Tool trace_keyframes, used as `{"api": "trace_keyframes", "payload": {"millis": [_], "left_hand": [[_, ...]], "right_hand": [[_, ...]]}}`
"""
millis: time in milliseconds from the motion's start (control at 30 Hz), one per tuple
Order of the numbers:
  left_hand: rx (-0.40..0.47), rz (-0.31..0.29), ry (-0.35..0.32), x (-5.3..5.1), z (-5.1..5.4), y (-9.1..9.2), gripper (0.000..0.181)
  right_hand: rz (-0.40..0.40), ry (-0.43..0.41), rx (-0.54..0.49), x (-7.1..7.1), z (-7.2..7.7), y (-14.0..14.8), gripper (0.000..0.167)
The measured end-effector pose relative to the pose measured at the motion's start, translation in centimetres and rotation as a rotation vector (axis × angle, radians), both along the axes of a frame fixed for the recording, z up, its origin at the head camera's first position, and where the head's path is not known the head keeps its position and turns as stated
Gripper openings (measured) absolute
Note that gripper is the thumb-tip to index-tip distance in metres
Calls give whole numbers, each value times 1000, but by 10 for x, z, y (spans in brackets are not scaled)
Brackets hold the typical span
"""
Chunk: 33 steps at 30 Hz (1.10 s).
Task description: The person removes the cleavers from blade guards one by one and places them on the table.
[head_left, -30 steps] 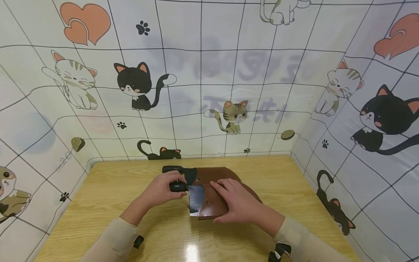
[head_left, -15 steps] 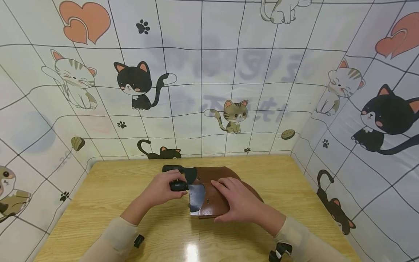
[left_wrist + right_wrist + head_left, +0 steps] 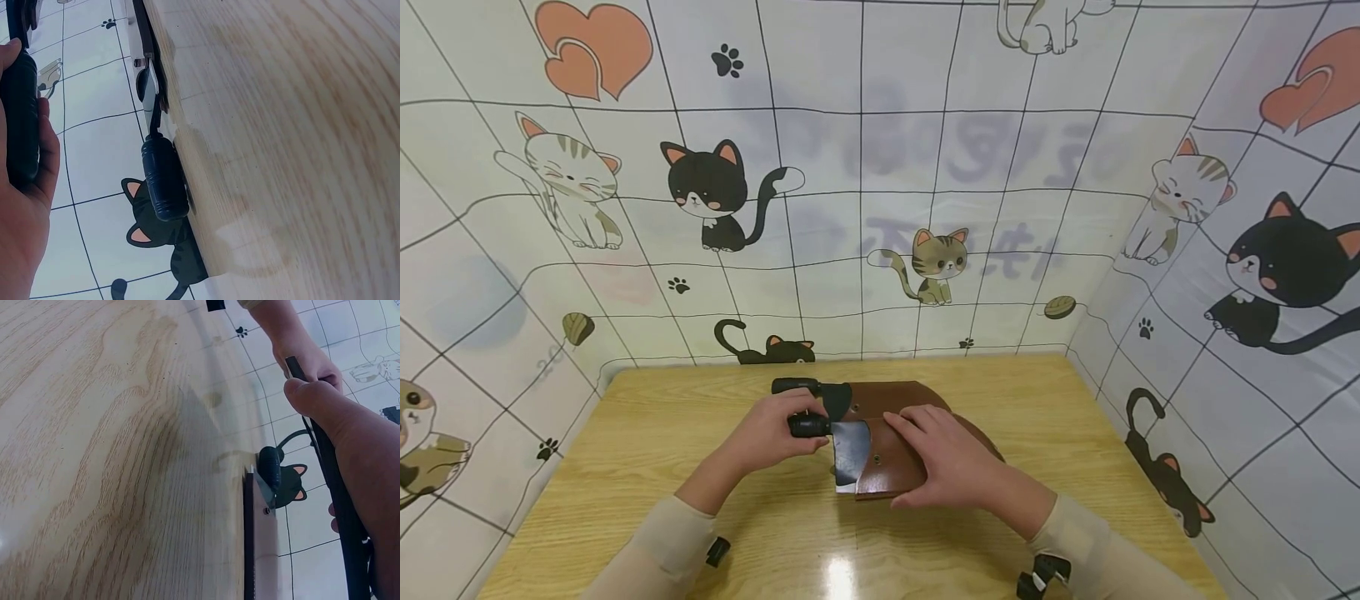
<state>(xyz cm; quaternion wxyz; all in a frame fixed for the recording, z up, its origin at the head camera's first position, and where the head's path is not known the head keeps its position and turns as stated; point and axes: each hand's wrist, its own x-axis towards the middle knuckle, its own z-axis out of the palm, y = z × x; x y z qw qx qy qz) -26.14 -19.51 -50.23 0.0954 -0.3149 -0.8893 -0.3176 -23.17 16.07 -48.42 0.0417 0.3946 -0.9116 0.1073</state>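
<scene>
Blade [image 3: 852, 450] and brown sheath [image 3: 891, 471] are held a little above the middle of the bench [image 3: 647, 433], the blade lodged partway in, with its bare part towards 9 o'clock. The left grip [image 3: 771, 429] is curled round the black handle [image 3: 807, 426]; the right grip [image 3: 951, 454] pinches the sheath from the 3 o'clock side, digits on both its faces. The step in hand looks like sliding the 1 along the other; whether in or out, this moment does not settle. To do it well, keep blade and sheath on 1 straight 9-to-3 o'clock line, let the left grip push or draw slowly, and have the right grip only steady the sheath. The pale strip at 6 o'clock on the blade is probably the cutting edge, so the right digits are best kept back from the sheath's opening and off that border. Past 12 o'clock lies a second sheath [image 3: 887, 396] with a second blade [image 3: 835, 402] and a second handle [image 3: 793, 386], close enough to be knocked by a wide movement. The right grip covers much of the held sheath, and how far the blade reaches inside is hidden. The near sheath overlaps the second sheath's 6 o'clock side. The left wrist view cuts off the held blade at 11 o'clock; the right wrist view shows the held sheath nearly edge-on, so its opening is hard to make out.
</scene>
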Motion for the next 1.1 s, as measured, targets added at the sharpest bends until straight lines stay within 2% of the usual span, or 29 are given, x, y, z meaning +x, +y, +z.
{"api": "trace_keyframes", "payload": {"millis": [733, 967, 1100], "left_hand": [[-8, -22, 15, 3, 3, 2, 30], [-6, -32, 51, 3, 3, 1, 31], [-10, -26, 43, 4, 4, 1, 31]], "right_hand": [[25, 38, 3, 2, 2, 4, 119], [22, 11, 5, 4, 5, 5, 118], [16, 9, 6, 4, 5, 3, 118]]}}
